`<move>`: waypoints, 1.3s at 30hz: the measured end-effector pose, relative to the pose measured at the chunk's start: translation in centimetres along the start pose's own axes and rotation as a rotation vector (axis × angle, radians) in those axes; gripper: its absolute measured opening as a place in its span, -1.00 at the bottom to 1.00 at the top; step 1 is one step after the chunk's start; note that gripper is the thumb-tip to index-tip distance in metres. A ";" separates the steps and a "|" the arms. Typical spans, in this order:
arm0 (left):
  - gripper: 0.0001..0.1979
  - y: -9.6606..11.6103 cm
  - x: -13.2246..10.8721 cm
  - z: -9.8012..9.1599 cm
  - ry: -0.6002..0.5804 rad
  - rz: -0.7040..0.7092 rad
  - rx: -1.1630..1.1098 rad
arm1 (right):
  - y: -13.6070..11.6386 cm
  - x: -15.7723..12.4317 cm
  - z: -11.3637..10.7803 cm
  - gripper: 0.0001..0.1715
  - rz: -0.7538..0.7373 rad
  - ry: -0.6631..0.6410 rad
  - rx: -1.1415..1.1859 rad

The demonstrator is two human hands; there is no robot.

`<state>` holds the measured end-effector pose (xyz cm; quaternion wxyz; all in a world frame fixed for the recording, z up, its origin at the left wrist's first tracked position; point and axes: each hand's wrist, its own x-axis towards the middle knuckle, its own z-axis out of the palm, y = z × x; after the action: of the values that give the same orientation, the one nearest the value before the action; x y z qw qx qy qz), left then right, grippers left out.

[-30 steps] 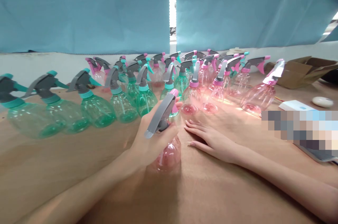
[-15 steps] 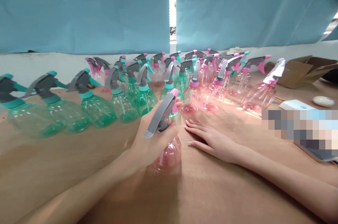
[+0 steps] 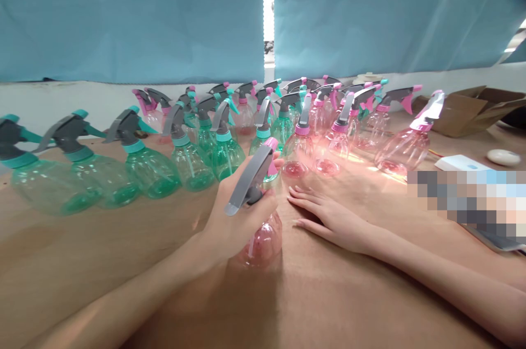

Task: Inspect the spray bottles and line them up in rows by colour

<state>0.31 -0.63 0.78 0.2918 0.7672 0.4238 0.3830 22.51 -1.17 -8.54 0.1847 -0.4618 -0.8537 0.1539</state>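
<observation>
My left hand (image 3: pixel 242 204) is wrapped round the neck of a pink spray bottle (image 3: pixel 265 242) with a grey and pink trigger head, which stands on the wooden table in front of me. The fingers hide the bottle's collar. My right hand (image 3: pixel 329 212) lies flat on the table just to the right of it, fingers stretched out and holding nothing. Beyond the right fingertips stand a pink spray bottle (image 3: pixel 296 152) and another pink spray bottle (image 3: pixel 331 157). A green spray bottle (image 3: pixel 228 157) with a turquoise collar is behind my left hand.
Several green bottles, including one green spray bottle (image 3: pixel 152 171), form a row on the left. More spray bottles crowd the back. At the right are an open cardboard box (image 3: pixel 468 113), a white computer mouse (image 3: pixel 503 158) and a pixelated patch. Blue blinds (image 3: pixel 135 15) hang behind.
</observation>
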 end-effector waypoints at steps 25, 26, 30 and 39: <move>-0.77 0.3 -0.1 0.0 0.005 0.004 0.007 | 0.2 0.0 0.1 -0.32 -0.006 0.011 0.012; -0.77 0.2 -0.1 0.0 0.001 0.003 0.008 | 0.2 0.0 0.1 -0.32 -0.005 0.010 0.011; -0.75 0.3 -0.1 0.0 -0.013 -0.018 0.003 | 0.1 0.0 0.0 -0.30 0.001 -0.005 -0.003; -0.83 0.5 -0.1 0.0 0.016 -0.054 -0.023 | 0.2 0.0 0.1 -0.31 -0.007 0.013 0.015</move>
<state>0.46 -1.00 1.14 0.3077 0.7490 0.4420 0.3859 22.60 -1.12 -8.76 0.1943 -0.4584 -0.8530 0.1567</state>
